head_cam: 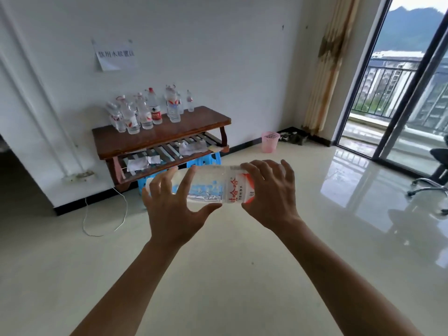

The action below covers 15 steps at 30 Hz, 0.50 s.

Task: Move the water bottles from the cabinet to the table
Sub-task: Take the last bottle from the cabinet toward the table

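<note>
Water bottle (208, 187) is lying sideways before the table (194, 124), left hand (174, 207) and right hand (269, 197) gripping its ends, probably steadying the carry.

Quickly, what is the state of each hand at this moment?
Left hand: holds the water bottle, fingers curled round its clear end.
Right hand: holds the same bottle at its labelled end.

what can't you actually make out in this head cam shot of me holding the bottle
Head view:
1. Cap of the held bottle: the left hand and right hand cover its ends.
2. Count of bottles on the table: far, overlapping one another.
3. Text on the wall sign: too small, blurred.
4. Office chair: cut off by the right edge.
</note>
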Motion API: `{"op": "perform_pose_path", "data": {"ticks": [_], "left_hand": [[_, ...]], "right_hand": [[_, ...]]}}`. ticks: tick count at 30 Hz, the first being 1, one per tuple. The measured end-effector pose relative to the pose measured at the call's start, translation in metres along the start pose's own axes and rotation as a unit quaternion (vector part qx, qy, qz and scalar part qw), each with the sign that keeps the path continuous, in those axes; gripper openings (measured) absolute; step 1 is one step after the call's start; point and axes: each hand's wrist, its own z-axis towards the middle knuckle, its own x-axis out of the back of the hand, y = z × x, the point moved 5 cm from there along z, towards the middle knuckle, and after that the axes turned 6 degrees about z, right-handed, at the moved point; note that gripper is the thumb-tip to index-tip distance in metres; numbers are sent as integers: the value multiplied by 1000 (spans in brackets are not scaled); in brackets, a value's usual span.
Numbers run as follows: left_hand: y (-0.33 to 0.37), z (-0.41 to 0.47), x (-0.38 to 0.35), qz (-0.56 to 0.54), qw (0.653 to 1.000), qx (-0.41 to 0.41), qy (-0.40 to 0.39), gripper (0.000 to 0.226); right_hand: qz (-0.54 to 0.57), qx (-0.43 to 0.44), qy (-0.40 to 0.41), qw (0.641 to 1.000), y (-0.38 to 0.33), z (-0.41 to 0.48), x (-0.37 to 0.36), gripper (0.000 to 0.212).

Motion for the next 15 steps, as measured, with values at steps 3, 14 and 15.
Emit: {"op": "perform_pose_path", "data": {"ticks": [3,14,15], "left_hand": [[-28,56,-49,-1,1000,8,7,97],[-88,260,-214,-5,1000,-10,13,93],[-93,274,-232,-6,1000,-13,17,93]], "right_hand": [[5,15,-3,1000,21,56,-57,76],[6,11,37,999,123,234,-229,72],[6,12,39,999,133,246,-247,72]]}}
